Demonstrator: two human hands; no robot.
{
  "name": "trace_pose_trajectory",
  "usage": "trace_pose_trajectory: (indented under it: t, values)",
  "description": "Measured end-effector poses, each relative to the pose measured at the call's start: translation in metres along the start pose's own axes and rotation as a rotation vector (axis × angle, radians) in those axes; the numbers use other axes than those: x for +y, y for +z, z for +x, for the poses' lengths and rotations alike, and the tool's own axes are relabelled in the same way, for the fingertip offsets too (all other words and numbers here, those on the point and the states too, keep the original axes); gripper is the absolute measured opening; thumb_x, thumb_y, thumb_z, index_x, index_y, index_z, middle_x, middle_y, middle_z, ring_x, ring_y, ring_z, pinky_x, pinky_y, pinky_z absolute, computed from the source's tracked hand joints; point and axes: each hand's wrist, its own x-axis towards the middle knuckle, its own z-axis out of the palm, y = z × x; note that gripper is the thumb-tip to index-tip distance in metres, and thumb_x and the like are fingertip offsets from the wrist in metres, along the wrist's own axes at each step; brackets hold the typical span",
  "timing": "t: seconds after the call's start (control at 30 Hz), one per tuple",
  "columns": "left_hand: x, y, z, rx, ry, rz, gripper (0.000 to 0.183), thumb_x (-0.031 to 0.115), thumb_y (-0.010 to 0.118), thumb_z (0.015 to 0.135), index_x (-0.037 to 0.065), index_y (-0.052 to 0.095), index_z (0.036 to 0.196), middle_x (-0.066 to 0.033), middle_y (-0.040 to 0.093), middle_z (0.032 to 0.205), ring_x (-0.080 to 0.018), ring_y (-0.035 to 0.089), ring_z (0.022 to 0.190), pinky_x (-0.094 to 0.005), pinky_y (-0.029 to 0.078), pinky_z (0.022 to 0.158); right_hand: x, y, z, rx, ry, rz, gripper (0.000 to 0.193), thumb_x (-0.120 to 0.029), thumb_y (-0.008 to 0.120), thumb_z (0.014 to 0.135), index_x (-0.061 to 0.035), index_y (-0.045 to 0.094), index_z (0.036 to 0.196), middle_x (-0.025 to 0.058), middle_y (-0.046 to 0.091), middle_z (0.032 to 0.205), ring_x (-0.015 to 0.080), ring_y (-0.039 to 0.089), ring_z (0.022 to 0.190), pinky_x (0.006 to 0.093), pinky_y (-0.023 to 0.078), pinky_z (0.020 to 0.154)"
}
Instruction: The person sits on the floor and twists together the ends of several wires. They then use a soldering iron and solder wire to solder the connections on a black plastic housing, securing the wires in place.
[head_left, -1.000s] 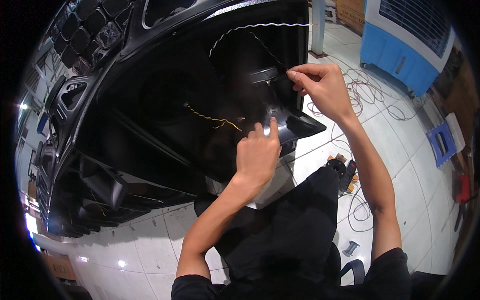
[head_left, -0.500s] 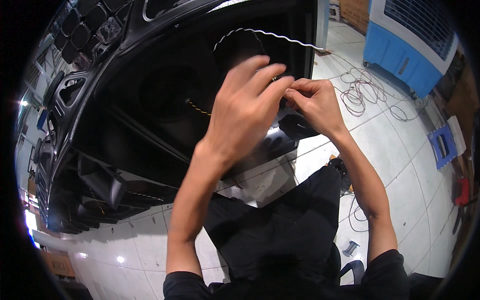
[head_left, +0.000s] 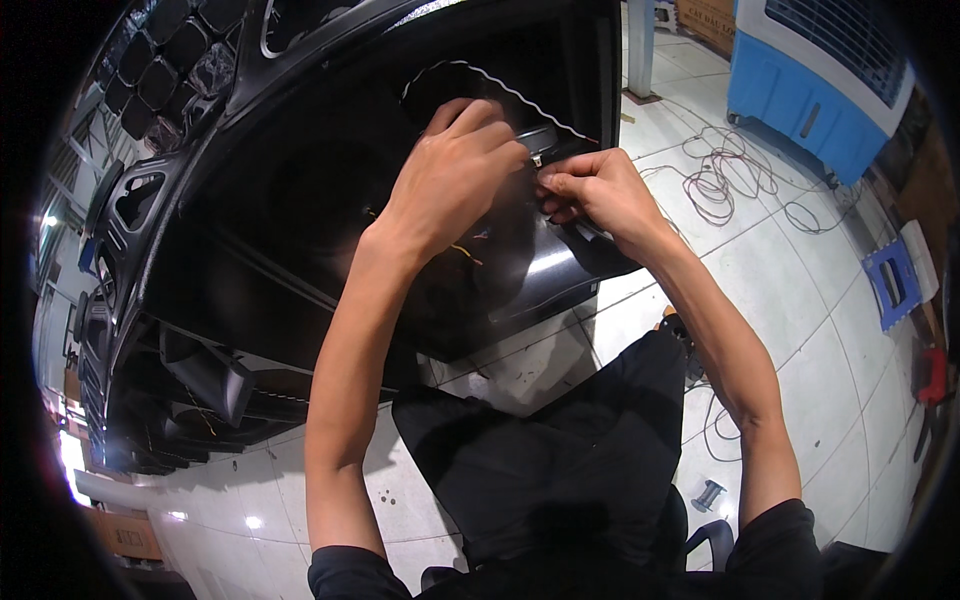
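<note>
Above the inside of a large black cabinet [head_left: 250, 215], both hands work close together. My left hand [head_left: 450, 175] is closed, its fingers curled at the edge of a round black part [head_left: 536, 138] with a small shiny metal tab [head_left: 537, 161]. My right hand [head_left: 605, 195] pinches thumb against forefinger just beside that tab; what lies in the pinch is too small to make out. A white twisted wire [head_left: 500, 85] arches behind the hands, its end near the cabinet's right edge. Below my left wrist a short yellow wire [head_left: 465, 252] pokes out.
Black moulded frames [head_left: 140, 195] rise at the left. A blue and white air cooler [head_left: 800, 100] stands at the far right, with loose thin cable [head_left: 720, 185] on the tiled floor. Nearer are a blue stool [head_left: 890, 280] and a wire spool [head_left: 708, 496].
My left hand has moved left and its spread fingers have curled in. My right hand has shifted slightly left, the white wire's end has dropped, and the round part now shows between them.
</note>
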Motion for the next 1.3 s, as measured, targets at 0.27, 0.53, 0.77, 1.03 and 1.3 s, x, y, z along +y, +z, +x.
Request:
trace_pose_trajectory:
  t: [0.27,0.53,0.77,1.03,1.3]
  values:
    - [0.002,0.003,0.003,0.040,0.041,0.122,0.010,0.009,0.071,0.084,0.009,0.072,0.094,-0.0046,0.067,0.108,-0.0268,0.059,0.114,-0.0438,0.043,0.109,-0.001,0.003,0.002,0.039,0.012,0.004,0.023,-0.006,0.059,0.094,0.0089,0.070,0.107,0.0137,0.071,0.092,0.0172,0.069,0.078,0.0286,0.056,0.072]
    - [0.004,0.009,0.002,0.090,0.071,0.153,0.012,0.007,0.066,0.079,0.004,0.068,0.090,-0.0083,0.066,0.103,-0.0235,0.059,0.113,-0.0486,0.039,0.112,0.000,0.005,0.004,0.079,-0.024,-0.018,0.020,-0.003,0.057,0.094,0.0069,0.070,0.106,0.0132,0.071,0.092,0.0175,0.069,0.078,0.0283,0.057,0.070]
    - [0.008,0.014,-0.001,0.083,0.059,0.188,0.011,0.006,0.065,0.082,0.002,0.066,0.092,-0.0097,0.070,0.105,-0.0237,0.059,0.114,-0.0499,0.037,0.114,0.001,0.010,0.002,0.139,-0.073,-0.065,0.021,-0.005,0.056,0.096,0.0073,0.070,0.106,0.0128,0.071,0.092,0.0179,0.069,0.079,0.0291,0.058,0.071]
    - [0.007,0.017,-0.003,0.046,0.047,0.257,0.013,0.014,0.071,0.088,0.008,0.066,0.098,-0.0050,0.071,0.110,-0.0240,0.061,0.114,-0.0497,0.034,0.116,0.010,0.014,0.002,0.262,-0.183,-0.173,0.020,-0.011,0.063,0.093,0.0065,0.072,0.098,0.0088,0.071,0.081,0.0124,0.066,0.071,0.0253,0.055,0.067]
    - [0.001,0.014,-0.001,0.065,0.078,0.143,0.014,0.016,0.073,0.087,0.010,0.069,0.099,-0.0052,0.072,0.108,-0.0242,0.062,0.111,-0.0505,0.034,0.116,0.013,0.018,0.002,0.399,-0.351,-0.302,0.023,-0.014,0.064,0.088,0.0072,0.073,0.089,0.0101,0.069,0.069,0.0127,0.064,0.060,0.0265,0.051,0.059]
